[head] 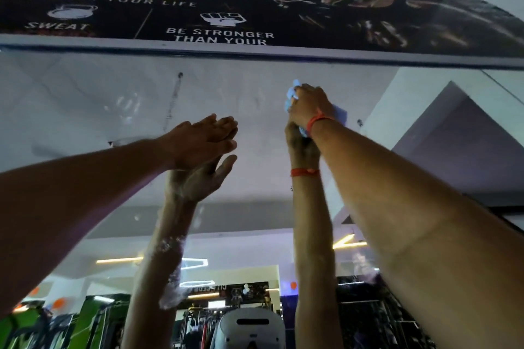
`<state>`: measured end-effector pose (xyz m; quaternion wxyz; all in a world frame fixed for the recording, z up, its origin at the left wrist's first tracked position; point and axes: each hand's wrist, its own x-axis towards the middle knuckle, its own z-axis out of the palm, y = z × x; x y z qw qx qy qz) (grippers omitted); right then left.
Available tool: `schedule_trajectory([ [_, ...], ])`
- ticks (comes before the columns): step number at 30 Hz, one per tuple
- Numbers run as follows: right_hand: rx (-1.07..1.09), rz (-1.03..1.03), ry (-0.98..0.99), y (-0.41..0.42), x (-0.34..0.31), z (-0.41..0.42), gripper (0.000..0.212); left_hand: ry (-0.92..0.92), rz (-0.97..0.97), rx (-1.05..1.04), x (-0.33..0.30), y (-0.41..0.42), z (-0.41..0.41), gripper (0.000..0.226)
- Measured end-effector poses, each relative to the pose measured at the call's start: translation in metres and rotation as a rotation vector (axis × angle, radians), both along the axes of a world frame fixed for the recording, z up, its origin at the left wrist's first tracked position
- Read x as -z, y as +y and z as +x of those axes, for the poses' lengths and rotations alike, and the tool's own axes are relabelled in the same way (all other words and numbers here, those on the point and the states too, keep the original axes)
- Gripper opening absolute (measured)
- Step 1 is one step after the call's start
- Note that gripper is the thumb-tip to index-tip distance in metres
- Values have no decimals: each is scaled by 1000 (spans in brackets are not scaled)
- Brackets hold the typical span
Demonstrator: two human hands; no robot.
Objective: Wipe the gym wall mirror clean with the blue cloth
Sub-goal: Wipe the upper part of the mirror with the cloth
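The wall mirror (85, 99) fills the view below a white ledge. My right hand (307, 105) is raised high and presses a bunched light blue cloth (292, 92) against the glass near the mirror's top edge; an orange thread circles that wrist. My left hand (204, 139) is flat against the glass to the left, fingers together and pointing right, with nothing in it. Both arms show reflected below the hands. Smudges and a handprint (127, 106) mark the glass at upper left.
A black gym banner (226, 8) with white lettering hangs above the white ledge (255, 51). The mirror reflects the ceiling, strip lights and gym machines (99, 320) low down. White streaks (173, 289) run down the glass by the reflected left forearm.
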<state>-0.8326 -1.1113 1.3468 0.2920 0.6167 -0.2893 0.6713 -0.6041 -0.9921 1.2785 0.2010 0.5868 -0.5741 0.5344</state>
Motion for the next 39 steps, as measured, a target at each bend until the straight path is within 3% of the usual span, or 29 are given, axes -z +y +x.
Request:
schedule_trajectory([
  [4,-113,-80,182,34,15,47,50,0,-14,-24,2,-3,-1,64],
  [8,-311,10,402,37,24,37,45,8,2,15,2,4,-3,61],
  [10,-261,-4,311,16,22,9,45,25,9,60,5,7,0,62],
  [13,-131,-52,5,-16,28,-17,43,13,22,56,17,9,8,64],
  [15,-121,-109,-31,-20,45,0,48,-8,12,52,23,11,14,63],
  [17,-126,-230,46,-8,71,32,54,-1,-6,93,27,13,20,61],
  [19,-132,-330,235,4,99,54,46,11,-41,141,32,11,29,60],
  [23,-103,-354,615,4,120,16,44,43,-96,204,46,8,47,73],
  [26,-36,-255,363,-9,89,-26,43,58,-108,230,54,12,53,76],
  [29,-150,-152,109,-1,83,3,48,78,-127,242,58,13,55,61],
  [31,-226,-251,196,13,104,58,48,120,-142,271,64,16,59,56],
  [33,-314,-345,418,29,145,99,42,147,-150,312,72,21,65,60],
  [36,-347,-434,717,39,206,100,40,174,-148,354,88,32,73,62],
  [37,-308,-439,765,31,215,88,41,190,-145,340,93,34,75,59],
  [39,-175,-432,681,18,218,65,45,200,-121,306,102,42,80,58],
])
